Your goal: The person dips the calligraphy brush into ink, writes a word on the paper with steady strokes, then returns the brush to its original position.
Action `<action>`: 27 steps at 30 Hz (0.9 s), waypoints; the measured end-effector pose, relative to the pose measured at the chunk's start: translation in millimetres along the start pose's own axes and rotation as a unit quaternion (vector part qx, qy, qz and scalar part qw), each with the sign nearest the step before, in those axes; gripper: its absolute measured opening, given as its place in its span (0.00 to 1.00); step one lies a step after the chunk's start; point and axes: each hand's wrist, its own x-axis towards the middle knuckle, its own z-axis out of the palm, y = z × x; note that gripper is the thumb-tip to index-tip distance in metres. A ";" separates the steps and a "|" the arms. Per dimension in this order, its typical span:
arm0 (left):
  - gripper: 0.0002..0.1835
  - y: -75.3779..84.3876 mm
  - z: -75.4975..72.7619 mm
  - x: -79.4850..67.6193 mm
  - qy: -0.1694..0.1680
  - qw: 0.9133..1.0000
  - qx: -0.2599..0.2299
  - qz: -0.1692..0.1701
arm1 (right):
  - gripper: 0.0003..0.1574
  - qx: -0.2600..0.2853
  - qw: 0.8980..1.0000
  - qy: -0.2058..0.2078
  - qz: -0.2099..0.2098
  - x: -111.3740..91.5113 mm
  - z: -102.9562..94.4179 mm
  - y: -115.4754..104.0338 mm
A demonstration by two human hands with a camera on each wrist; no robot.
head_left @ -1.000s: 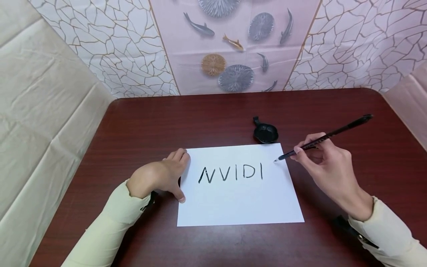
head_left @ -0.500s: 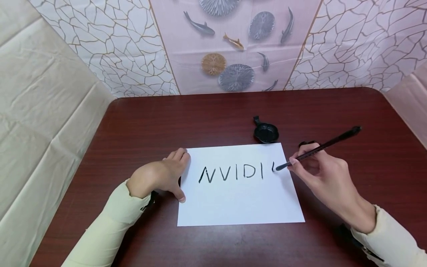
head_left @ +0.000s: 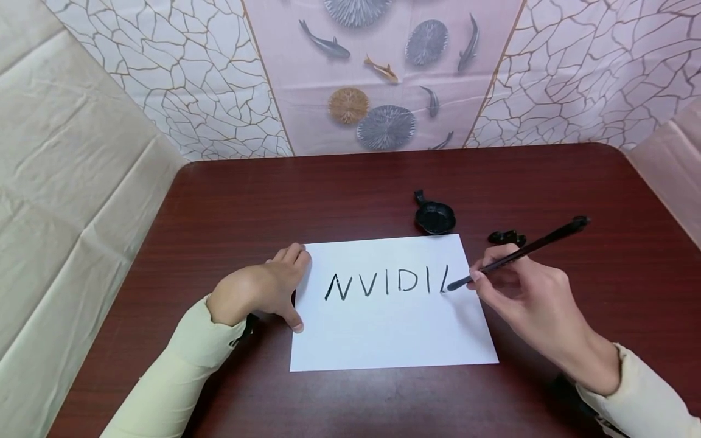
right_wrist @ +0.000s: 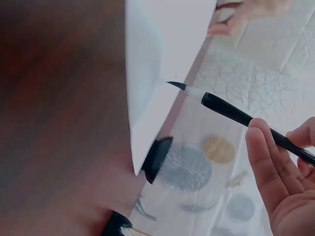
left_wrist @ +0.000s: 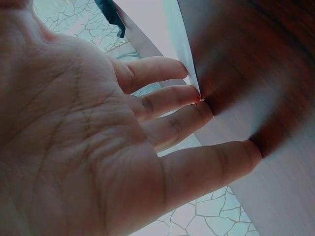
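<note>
A sheet of white paper (head_left: pixel 383 337) lies on the dark red table and bears the black letters NVIDI, then a slanted stroke to their right. My left hand (head_left: pixel 263 289) rests at the paper's left edge, thumb and fingertips on it; the left wrist view shows those fingers (left_wrist: pixel 167 98) extended, some touching the table. Between thumb and fingers, my right hand (head_left: pixel 539 304) holds a black writing brush (head_left: pixel 526 250). Its dark, inked bristle tip touches the paper at the foot of the slanted stroke. In the right wrist view the brush (right_wrist: pixel 226 109) shows a white band above the bristles.
A small black ink dish (head_left: pixel 435 217) with a short handle stands at the paper's far edge. Beyond my right hand sits a small black brush rest (head_left: pixel 506 237). Patterned cloth (head_left: pixel 383 79) hangs behind the table (head_left: pixel 285 194), with plain cloth at the sides.
The brush tip has moved down the paper and slightly left, leaving a new slanted stroke after the last I. My right hand came nearer, uncovering the brush rest. The left hand stayed still.
</note>
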 end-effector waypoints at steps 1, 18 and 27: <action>0.62 0.0 0.0 -0.1 0.001 1.000 0.001 0.000 | 0.23 0.002 1.000 0.005 0.000 1.6 -0.8 0.4; 0.62 -0.7 1.1 -0.4 0.002 1.000 -0.009 0.006 | 0.16 0.024 0.998 0.041 0.028 12.3 5.1 23.0; 0.65 -1.8 1.3 -0.5 -0.002 1.000 -0.009 0.009 | 0.17 0.008 0.998 0.032 0.044 7.5 2.0 25.1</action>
